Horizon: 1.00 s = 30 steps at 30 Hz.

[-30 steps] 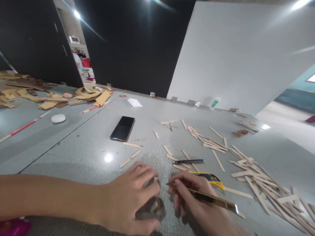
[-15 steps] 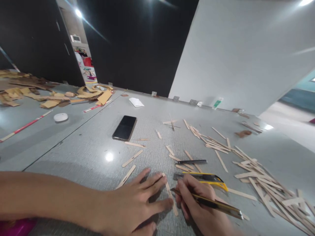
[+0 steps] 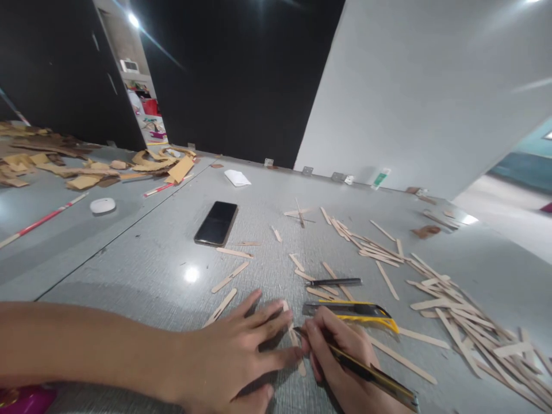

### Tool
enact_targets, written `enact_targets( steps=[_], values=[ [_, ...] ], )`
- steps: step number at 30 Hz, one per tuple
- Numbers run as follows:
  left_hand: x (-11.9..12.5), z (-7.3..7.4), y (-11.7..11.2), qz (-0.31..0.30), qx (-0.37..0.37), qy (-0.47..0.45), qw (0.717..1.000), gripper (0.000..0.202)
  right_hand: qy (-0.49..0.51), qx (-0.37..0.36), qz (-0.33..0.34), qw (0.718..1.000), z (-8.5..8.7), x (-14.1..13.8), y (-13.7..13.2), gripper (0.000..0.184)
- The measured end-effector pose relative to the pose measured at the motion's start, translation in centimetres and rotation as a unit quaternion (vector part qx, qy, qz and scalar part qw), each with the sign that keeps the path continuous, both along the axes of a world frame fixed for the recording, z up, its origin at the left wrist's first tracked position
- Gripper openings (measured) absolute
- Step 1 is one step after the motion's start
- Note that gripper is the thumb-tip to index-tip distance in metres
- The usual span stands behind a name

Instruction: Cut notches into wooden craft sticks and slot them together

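Observation:
My left hand (image 3: 233,356) lies flat with its fingers spread, the fingertips pressing a wooden craft stick (image 3: 294,337) against the table. In my right hand (image 3: 338,351) is a slim craft knife (image 3: 373,376) with a dark and gold handle, gripped like a pen. Its pointed blade meets the stick between my left fingers; the exact contact is too small to make out. Just beyond my right hand rests a yellow and black utility knife (image 3: 375,313). A dark pen-like tool (image 3: 336,282) lies behind that, across several sticks.
A large heap of craft sticks (image 3: 470,322) spreads over the right side. Notched sticks (image 3: 230,277) lie beyond my left hand. Farther back are a phone (image 3: 217,223), a folded white paper (image 3: 237,177), a white oval case (image 3: 102,206) and torn cardboard scraps (image 3: 86,175).
The craft knife's tip has shifted slightly left and up, onto the stick. My right hand moved with it. My left hand stays spread over the stick.

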<state>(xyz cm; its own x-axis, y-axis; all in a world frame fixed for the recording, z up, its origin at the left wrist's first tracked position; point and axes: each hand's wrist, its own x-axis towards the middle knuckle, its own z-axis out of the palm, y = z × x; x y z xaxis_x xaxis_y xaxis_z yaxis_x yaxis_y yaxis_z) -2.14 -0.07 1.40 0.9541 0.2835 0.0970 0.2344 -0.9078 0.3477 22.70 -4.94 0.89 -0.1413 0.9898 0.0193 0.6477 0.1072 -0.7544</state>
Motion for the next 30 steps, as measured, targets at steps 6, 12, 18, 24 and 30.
enact_targets(
  steps=[6, 12, 18, 24, 30],
  values=[
    [0.1, -0.2, 0.0, -0.002, 0.044, -0.006, 0.999, 0.063, -0.02, 0.079, 0.014, 0.997, -0.2, -0.1, 0.1, 0.04],
    [0.1, -0.3, 0.1, -0.003, 0.052, -0.03, 0.998, 0.065, -0.029, 0.104, 0.034, 0.994, -0.2, -0.1, 0.2, 0.038],
    [0.3, 0.1, 0.5, -0.01, 0.007, -0.032, 0.999, 0.067, -0.024, 0.133, 0.047, 0.99, 1.2, -0.7, -0.3, 0.037],
    [0.5, 0.6, 0.6, -0.036, -0.002, 0.003, 0.999, 0.065, -0.026, 0.149, 0.047, 0.987, 1.5, -1.0, -0.5, 0.034],
    [0.8, 0.2, 0.3, -0.025, 0.043, -0.006, 0.999, 0.061, -0.032, 0.145, 0.027, 0.988, 0.2, -1.0, -0.6, 0.034]
  ],
)
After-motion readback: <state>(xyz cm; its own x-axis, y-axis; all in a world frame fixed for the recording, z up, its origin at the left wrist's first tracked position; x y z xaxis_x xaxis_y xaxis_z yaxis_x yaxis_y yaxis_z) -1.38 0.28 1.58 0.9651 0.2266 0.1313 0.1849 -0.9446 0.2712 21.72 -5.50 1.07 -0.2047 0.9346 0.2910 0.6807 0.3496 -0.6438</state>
